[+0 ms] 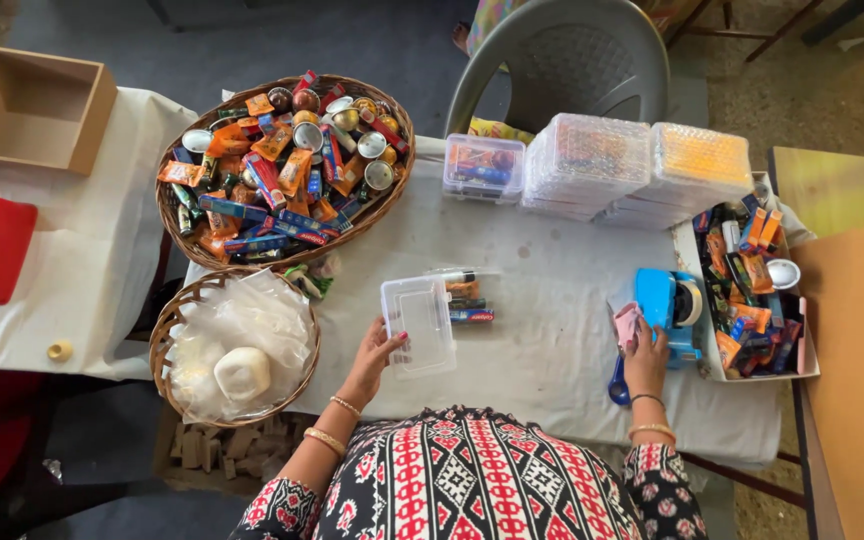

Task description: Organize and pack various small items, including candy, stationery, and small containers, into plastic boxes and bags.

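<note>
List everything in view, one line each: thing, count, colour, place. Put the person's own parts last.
clear plastic box: one, open and empty, table centre, under the left hand
small packets: a few, orange and blue, beside the clear box
large wicker basket: one, brown, full of mixed packets and small metal bowls, upper left
small wicker basket: one, brown, holding clear bags and a white lump
filled clear boxes: three stacks, back of table
tape dispenser: one, blue, right
white tray: one, full of packets, far right
cardboard box: one, brown, empty, top left
grey chair: one, behind table
left hand: on the clear box
right hand: at the dispenser, with something pink
</note>
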